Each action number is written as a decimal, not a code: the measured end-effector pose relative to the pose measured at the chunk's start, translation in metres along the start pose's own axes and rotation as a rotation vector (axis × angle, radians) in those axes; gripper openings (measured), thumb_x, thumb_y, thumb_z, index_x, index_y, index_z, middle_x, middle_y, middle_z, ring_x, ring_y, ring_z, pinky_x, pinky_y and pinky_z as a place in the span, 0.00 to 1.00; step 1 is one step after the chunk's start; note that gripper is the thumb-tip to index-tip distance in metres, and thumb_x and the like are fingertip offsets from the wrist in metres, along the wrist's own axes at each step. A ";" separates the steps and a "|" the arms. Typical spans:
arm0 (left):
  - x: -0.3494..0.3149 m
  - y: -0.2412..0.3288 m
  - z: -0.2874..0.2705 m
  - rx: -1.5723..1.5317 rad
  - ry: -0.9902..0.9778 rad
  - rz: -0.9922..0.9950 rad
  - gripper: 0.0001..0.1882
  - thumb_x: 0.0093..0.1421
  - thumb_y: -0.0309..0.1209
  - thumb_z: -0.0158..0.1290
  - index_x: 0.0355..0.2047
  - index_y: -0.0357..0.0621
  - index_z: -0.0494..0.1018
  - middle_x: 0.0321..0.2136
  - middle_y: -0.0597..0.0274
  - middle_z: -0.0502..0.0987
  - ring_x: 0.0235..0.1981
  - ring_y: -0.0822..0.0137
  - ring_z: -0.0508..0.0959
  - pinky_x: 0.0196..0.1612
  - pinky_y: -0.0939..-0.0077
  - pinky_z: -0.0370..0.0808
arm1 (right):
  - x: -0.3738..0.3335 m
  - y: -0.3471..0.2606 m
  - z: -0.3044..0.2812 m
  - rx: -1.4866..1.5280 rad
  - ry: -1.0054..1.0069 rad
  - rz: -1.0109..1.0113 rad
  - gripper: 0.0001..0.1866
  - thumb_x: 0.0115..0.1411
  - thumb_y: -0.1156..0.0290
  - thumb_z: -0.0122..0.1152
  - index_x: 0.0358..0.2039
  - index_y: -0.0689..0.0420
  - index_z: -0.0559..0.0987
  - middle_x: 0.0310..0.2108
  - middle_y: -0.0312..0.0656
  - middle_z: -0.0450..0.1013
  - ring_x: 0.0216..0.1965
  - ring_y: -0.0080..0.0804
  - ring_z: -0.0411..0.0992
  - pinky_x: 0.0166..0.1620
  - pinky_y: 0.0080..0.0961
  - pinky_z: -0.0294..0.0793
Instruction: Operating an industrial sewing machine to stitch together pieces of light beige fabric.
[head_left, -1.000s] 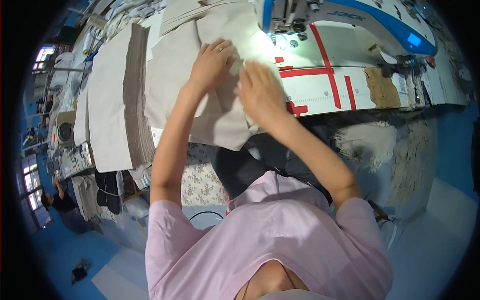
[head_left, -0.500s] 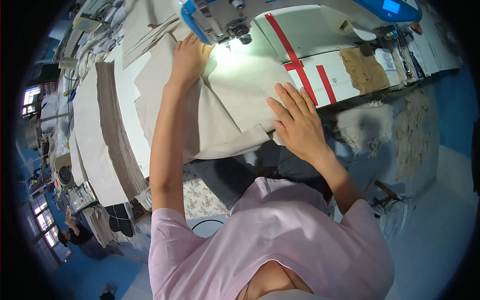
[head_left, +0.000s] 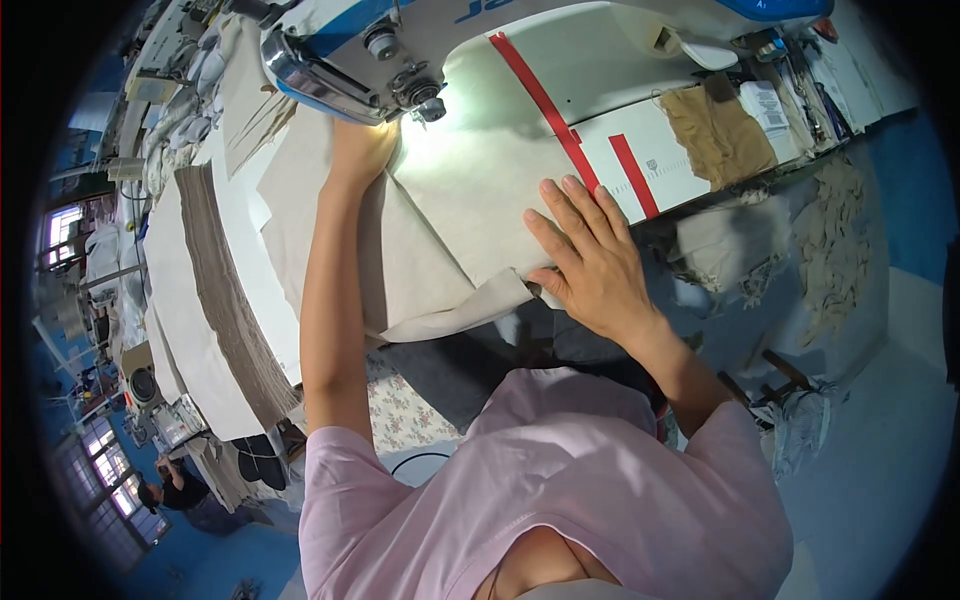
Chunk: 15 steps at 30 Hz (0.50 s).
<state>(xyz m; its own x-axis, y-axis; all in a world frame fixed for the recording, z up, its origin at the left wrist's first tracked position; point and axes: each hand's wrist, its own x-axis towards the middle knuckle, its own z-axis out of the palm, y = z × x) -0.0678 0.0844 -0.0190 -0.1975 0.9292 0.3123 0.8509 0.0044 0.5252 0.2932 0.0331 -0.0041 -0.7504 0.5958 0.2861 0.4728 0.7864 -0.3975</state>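
Observation:
A beige cloth panel (head_left: pixel 450 225) lies across the sewing machine bed, its near edge folded and hanging over the table edge. My right hand (head_left: pixel 598 262) rests flat on its right side, fingers stretched and somewhat apart, thumb by the folded edge. At the cloth's far left, my left hand (head_left: pixel 358 155) reaches beneath the sewing machine head (head_left: pixel 400 85), which hides its fingers. The machine's lamp brightly lights the cloth beside that hand. The needle area is too glaring to make out.
Red tape strips (head_left: pixel 633 175) mark the white bed right of the cloth. Beyond them lies a brown fabric scrap (head_left: pixel 715 140). A stack of cut cloth pieces (head_left: pixel 225 290) is on the left. Cloth scraps (head_left: pixel 725 245) hang below the table. Another person (head_left: pixel 185 490) is far off left.
The view has shifted, so the machine head appears further left and lower. My left hand's fingers, visible before, are now hidden behind it. My right hand stays flat on the cloth.

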 end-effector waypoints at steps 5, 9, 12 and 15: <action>0.001 -0.020 -0.003 0.030 0.011 0.056 0.10 0.62 0.26 0.56 0.43 0.36 0.79 0.41 0.44 0.83 0.44 0.42 0.80 0.49 0.54 0.74 | 0.005 -0.004 0.003 0.004 0.014 -0.003 0.31 0.69 0.46 0.56 0.65 0.52 0.75 0.73 0.47 0.62 0.75 0.49 0.56 0.75 0.51 0.51; -0.002 -0.012 0.000 0.058 0.004 0.040 0.10 0.62 0.28 0.56 0.41 0.37 0.80 0.40 0.45 0.83 0.43 0.43 0.80 0.49 0.53 0.75 | 0.004 -0.003 0.006 -0.028 0.017 0.003 0.32 0.69 0.44 0.54 0.64 0.52 0.75 0.72 0.47 0.62 0.74 0.49 0.56 0.75 0.53 0.51; -0.001 -0.014 -0.004 0.123 -0.013 0.015 0.10 0.62 0.28 0.57 0.42 0.38 0.80 0.41 0.45 0.83 0.44 0.43 0.80 0.49 0.53 0.75 | 0.004 -0.005 0.007 -0.012 0.008 0.003 0.33 0.68 0.44 0.56 0.66 0.51 0.74 0.73 0.47 0.61 0.75 0.49 0.55 0.75 0.53 0.50; 0.001 -0.016 -0.005 0.105 -0.023 0.027 0.10 0.63 0.29 0.56 0.43 0.38 0.80 0.41 0.45 0.83 0.45 0.43 0.81 0.50 0.53 0.75 | 0.003 -0.005 0.005 -0.019 -0.001 -0.002 0.34 0.67 0.45 0.58 0.68 0.50 0.72 0.74 0.47 0.59 0.75 0.49 0.54 0.75 0.53 0.49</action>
<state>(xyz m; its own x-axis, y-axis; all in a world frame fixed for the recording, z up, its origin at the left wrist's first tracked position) -0.0841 0.0830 -0.0229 -0.1636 0.9377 0.3067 0.9023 0.0165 0.4308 0.2862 0.0305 -0.0057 -0.7516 0.5941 0.2865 0.4800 0.7906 -0.3801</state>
